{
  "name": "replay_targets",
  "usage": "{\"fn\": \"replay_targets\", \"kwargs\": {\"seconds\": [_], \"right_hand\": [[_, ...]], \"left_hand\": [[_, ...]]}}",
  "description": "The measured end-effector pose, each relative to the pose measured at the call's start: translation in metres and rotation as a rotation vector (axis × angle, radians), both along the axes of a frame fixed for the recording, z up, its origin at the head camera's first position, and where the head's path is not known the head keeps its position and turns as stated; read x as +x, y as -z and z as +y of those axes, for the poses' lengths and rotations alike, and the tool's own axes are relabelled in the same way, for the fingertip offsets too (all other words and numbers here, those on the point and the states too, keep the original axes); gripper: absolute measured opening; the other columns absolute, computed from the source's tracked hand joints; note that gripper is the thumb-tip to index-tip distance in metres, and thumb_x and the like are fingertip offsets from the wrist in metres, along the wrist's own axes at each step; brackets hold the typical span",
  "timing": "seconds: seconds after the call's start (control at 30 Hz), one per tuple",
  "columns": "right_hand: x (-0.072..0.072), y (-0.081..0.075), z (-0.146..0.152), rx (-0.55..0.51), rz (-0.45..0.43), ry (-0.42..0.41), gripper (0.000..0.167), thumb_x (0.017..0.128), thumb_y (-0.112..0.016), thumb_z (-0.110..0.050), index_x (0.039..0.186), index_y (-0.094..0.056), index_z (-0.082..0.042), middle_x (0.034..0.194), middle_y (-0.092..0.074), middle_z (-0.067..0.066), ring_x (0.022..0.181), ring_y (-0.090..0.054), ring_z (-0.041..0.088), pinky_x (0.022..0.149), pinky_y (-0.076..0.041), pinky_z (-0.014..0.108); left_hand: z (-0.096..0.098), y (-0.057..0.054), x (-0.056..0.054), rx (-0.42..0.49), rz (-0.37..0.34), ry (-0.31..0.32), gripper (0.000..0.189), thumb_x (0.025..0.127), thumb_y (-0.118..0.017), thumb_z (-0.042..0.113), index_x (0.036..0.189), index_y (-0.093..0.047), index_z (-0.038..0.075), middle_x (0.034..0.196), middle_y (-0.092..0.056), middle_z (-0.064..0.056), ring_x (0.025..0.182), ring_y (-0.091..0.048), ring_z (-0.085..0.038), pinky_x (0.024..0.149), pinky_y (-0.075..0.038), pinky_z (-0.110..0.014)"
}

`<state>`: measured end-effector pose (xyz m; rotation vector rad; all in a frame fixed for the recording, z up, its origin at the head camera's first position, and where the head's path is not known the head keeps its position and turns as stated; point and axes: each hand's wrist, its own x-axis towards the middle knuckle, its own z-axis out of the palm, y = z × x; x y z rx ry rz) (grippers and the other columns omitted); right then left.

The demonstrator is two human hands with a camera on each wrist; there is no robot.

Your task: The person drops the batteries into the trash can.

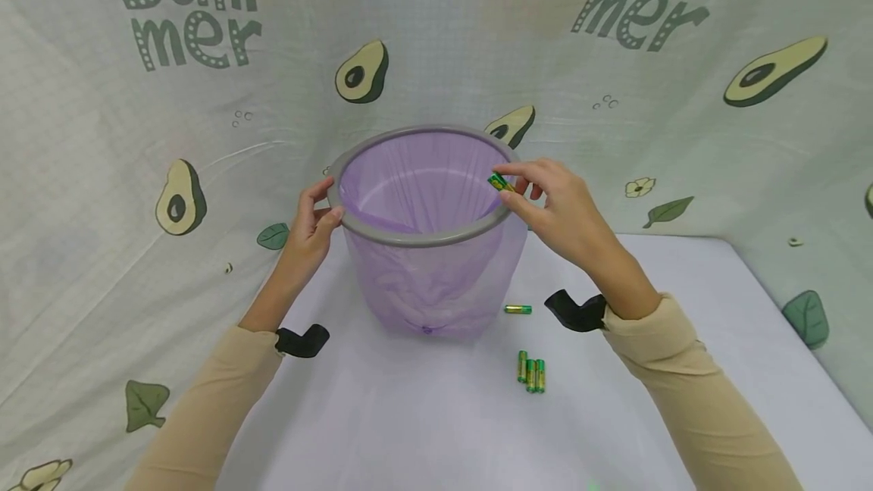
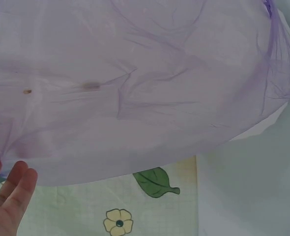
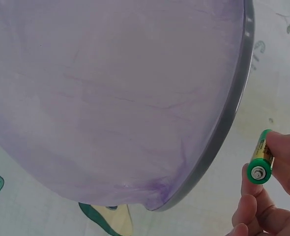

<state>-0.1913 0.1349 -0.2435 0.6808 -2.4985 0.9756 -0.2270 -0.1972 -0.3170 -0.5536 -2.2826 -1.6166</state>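
Note:
A trash bin with a grey rim (image 1: 436, 239) and a thin purple liner bag (image 1: 423, 286) over its wall stands upright on the table. My left hand (image 1: 314, 226) holds the rim at its left side, thumb on the rim and fingers along the outside. Above the rim's right edge, my right hand (image 1: 562, 207) pinches a green and gold battery (image 3: 261, 160) between thumb and fingers. In the right wrist view the battery's metal end faces the camera. One battery (image 1: 518, 309) lies sideways near the bin's base, and three more batteries (image 1: 531, 376) lie side by side closer to me.
The white table (image 1: 409, 415) has its right edge running beside my right arm. Behind and to the left hangs a pale cloth (image 1: 436, 14) printed with avocados, leaves and lettering. A black strap (image 1: 576, 311) sits at the right wrist, another strap (image 1: 303, 341) at the left.

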Motion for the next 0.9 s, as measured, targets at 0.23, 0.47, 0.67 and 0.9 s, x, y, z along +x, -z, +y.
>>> {"fn": "replay_targets", "kwargs": {"seconds": [0.23,0.47,0.67,0.9], "right_hand": [[-0.007,-0.003,-0.003,-0.006,-0.033,0.02,0.025,0.092,-0.055,-0.01,0.113,-0.066,-0.005,0.095,-0.06,0.012,0.083,-0.048,0.024,0.069,-0.037,0.032],[-0.017,0.005,-0.01,-0.021,-0.04,0.019,0.019,0.09,-0.054,-0.003,0.103,-0.068,-0.001,0.094,-0.062,0.014,0.078,-0.049,0.022,0.064,-0.038,0.03],[-0.027,0.014,-0.026,0.008,0.051,0.055,0.014,0.088,-0.058,-0.004,0.096,-0.068,0.002,0.086,-0.06,0.015,0.079,-0.052,0.027,0.078,-0.04,0.037],[0.0,0.019,0.006,-0.081,0.051,0.099,0.015,0.091,-0.056,-0.009,0.099,-0.063,0.0,0.084,-0.056,0.01,0.076,-0.046,0.019,0.064,-0.035,0.025]], "left_hand": [[0.001,-0.001,-0.001,0.007,-0.004,-0.004,0.05,0.096,-0.043,0.008,0.143,-0.025,0.003,0.135,-0.03,-0.018,0.104,-0.046,-0.007,0.089,-0.04,-0.01],[0.001,0.0,-0.001,-0.003,-0.007,-0.01,0.051,0.096,-0.043,0.009,0.143,-0.025,0.003,0.136,-0.03,-0.018,0.104,-0.046,-0.008,0.088,-0.04,-0.01],[-0.001,-0.001,-0.002,-0.018,-0.023,-0.016,0.051,0.097,-0.042,0.012,0.144,-0.023,0.005,0.136,-0.028,-0.015,0.107,-0.044,-0.01,0.089,-0.039,-0.01],[0.0,-0.001,-0.002,-0.013,-0.028,-0.019,0.051,0.096,-0.042,0.012,0.144,-0.024,0.005,0.136,-0.028,-0.014,0.106,-0.044,-0.008,0.089,-0.039,-0.011]]}}
